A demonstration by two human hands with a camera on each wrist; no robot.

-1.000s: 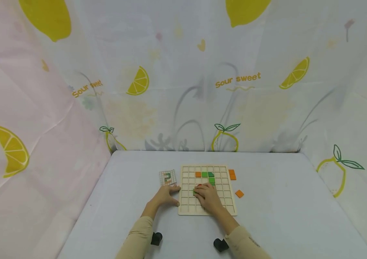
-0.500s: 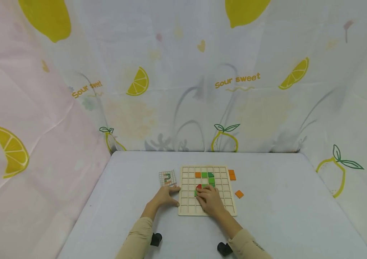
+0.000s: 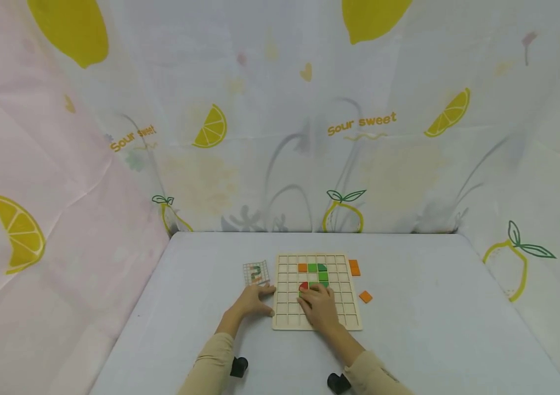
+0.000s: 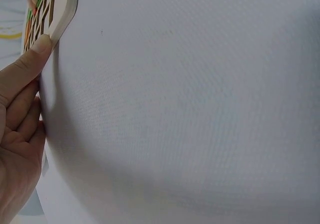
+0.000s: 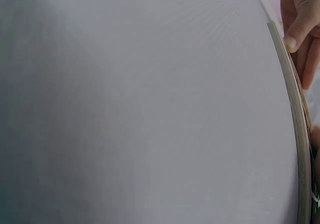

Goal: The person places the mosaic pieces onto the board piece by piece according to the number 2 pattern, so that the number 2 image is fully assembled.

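Observation:
A wooden grid board [image 3: 287, 322] lies flat on the white table. My left hand [image 3: 252, 300] steadies its left edge, thumb and forefinger spread apart along it; the left wrist view shows the thumb [image 4: 41, 46] against the rim. Over the board's middle, my right hand [image 3: 320, 310] pinches a small green tile [image 3: 301, 294], mostly hidden by the fingers. Just above that tile sits a red rounded piece [image 3: 303, 286]. An orange tile [image 3: 302, 267], a green tile [image 3: 312, 267] and a dark green rounded piece [image 3: 322, 267] form a row higher up, with another green tile below.
A small pattern card [image 3: 256, 272] lies left of the board, just beyond my left hand. To the board's right are two adjoining orange tiles [image 3: 354, 267] and a single turned orange tile [image 3: 366, 297]. A lemon-print cloth [image 3: 280, 181] hangs behind the table.
My right hand has shifted slightly right and toward me, bringing the green tile right with it beneath the red piece, which now shows more. My left hand stays at the board's edge.

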